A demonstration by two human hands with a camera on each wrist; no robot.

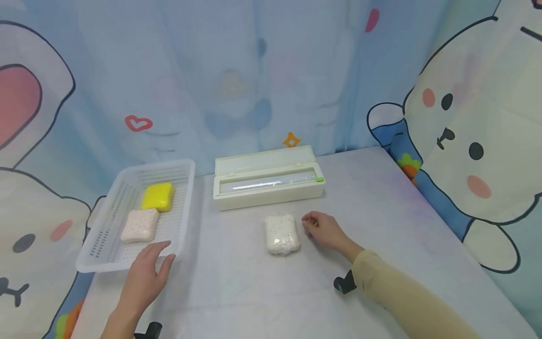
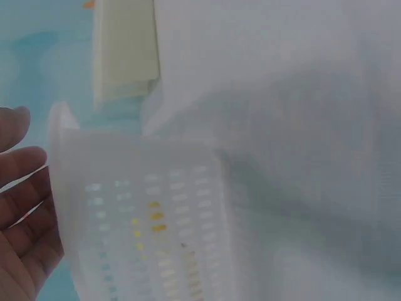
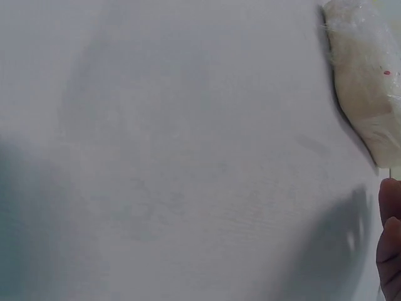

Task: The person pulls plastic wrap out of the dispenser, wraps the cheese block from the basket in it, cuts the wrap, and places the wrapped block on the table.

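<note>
A whitish speckled soap bar [image 1: 282, 234], wrapped in clear plastic film, lies flat on the table. Just right of it is my right hand [image 1: 326, 230], fingers loosely bent and holding nothing; its fingertips [image 3: 390, 204] also show near the wrapped soap [image 3: 366, 81] in the right wrist view. My left hand [image 1: 148, 273] is over the near rim of a white perforated basket [image 1: 186, 207], thumb and fingers apart. Inside the basket are a yellow soap bar [image 1: 158, 197] and a pale speckled soap bar [image 1: 140, 225]. In the left wrist view the fingers [image 2: 25, 164] appear beside the basket rim.
At the back of the table stands a long cream cling film box [image 1: 271, 195], its lid [image 1: 264, 161] raised and a roll of film [image 1: 271, 182] inside. A green slider [image 1: 319, 179] sits at its right end. Behind hangs a printed blue curtain [image 1: 237, 70].
</note>
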